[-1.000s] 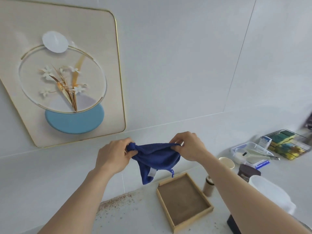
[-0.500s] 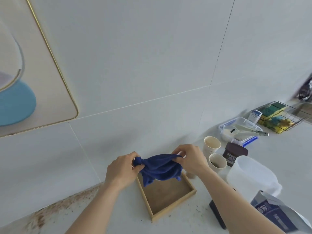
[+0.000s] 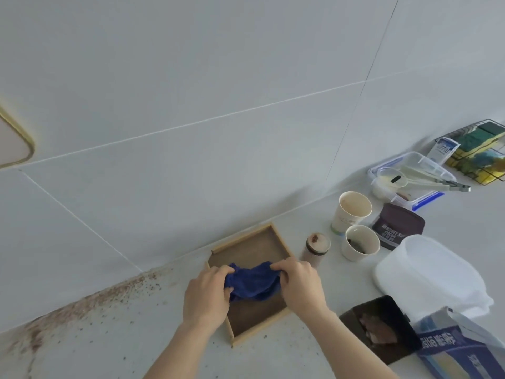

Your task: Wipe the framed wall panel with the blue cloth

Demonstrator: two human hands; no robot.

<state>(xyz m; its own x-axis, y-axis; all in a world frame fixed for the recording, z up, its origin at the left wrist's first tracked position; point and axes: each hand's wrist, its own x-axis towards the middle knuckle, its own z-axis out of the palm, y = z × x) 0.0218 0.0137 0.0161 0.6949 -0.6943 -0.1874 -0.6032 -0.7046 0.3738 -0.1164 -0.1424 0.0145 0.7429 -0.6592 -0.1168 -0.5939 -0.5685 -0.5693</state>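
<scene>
Both bare forearms reaching forward and down, left hand (image 3: 208, 294) and right hand (image 3: 300, 284) knuckles-up, each pinched shut on one end of the crumpled dark blue cloth (image 3: 252, 281). Cloth bunched between the hands, long axis running left to right from one grip to the other, sagging in the middle over the shallow square wooden tray (image 3: 247, 244) on the speckled white tabletop (image 3: 114, 337). Gold-rimmed beige framed wall panel (image 3: 13, 144) far up and left of the hands, only a rounded corner showing, well apart from the cloth.
</scene>
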